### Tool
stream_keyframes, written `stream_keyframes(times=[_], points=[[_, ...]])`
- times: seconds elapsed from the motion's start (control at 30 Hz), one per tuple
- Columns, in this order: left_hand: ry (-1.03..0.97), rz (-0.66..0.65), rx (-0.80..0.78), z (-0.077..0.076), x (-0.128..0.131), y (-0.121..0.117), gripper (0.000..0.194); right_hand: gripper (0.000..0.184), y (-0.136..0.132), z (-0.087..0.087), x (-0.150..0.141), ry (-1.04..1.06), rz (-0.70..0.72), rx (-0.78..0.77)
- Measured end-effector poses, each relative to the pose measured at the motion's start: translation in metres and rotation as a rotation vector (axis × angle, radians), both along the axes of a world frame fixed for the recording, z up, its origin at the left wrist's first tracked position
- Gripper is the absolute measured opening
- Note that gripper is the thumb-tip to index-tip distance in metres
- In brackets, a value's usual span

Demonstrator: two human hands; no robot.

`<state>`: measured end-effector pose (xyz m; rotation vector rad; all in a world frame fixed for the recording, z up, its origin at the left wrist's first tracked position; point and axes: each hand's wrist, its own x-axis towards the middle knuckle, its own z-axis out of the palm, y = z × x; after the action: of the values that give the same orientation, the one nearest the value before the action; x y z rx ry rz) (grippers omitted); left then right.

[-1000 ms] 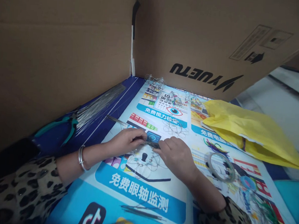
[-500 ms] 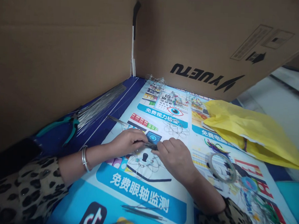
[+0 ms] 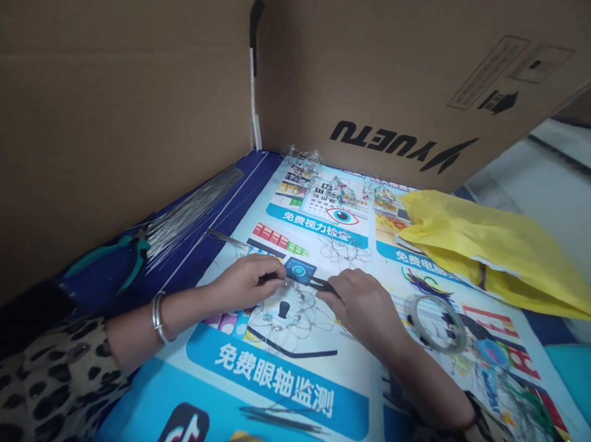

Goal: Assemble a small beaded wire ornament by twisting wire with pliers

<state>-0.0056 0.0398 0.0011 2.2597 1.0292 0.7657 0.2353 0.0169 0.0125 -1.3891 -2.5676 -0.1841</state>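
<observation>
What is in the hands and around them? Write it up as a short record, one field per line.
Left hand: fingertips at the upper edge of a beaded wire piece; grip unclear
Right hand: holding a slim dark tool, pointing toward the left hand
Surface: printed sheet
Left side: teal-handled pliers by a bundle of straight wires
Right side: tape roll, yellow bag
Behind: cardboard
</observation>
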Motion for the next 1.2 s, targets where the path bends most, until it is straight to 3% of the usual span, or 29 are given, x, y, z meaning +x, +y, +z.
stream_keyframes(times=[0.4, 0.83, 1.2], points=[[-0.056, -0.103, 0.124, 0.001, -0.001, -0.001, 0.016, 0.02, -0.003, 0.007, -0.005, -0.114, 0.106, 0.075], [-0.043, -0.055, 0.147, 0.002, 0.0, -0.005, 0.016, 0.018, -0.007, 0.009, -0.006, -0.131, 0.164, 0.109], [0.162, -0.074, 0.396, 0.006, 0.0, -0.007, 0.016, 0.02, -0.008, 0.011, -0.008, -0.151, 0.196, 0.122]])
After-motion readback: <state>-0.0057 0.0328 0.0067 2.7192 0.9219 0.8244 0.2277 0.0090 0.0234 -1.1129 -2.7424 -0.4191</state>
